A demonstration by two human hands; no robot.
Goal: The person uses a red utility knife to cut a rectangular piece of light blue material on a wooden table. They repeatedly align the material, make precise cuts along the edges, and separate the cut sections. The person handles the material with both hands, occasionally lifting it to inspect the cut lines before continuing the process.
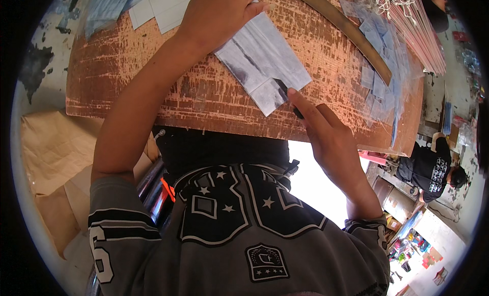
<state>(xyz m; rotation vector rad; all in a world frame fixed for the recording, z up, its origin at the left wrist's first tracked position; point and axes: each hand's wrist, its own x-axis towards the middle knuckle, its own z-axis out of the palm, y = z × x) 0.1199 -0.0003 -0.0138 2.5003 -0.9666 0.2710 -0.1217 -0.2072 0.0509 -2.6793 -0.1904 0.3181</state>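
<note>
Right grip [328, 128] clamped on knife [279, 88], handle [298, 113] mostly hidden; left grip [216, 18], cropped above: cannot tell its closure.

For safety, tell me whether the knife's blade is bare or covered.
Bare: its dark, pointed blade shows beyond the right hand, against the greyish sheets.

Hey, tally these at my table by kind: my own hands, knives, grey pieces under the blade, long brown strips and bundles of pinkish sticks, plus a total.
Your hands: 2, left hand and right hand
Knife: 1
Grey piece: 1, layers not countable
Brown strip: 1
Stick bundle: 1
Total: 6
</note>
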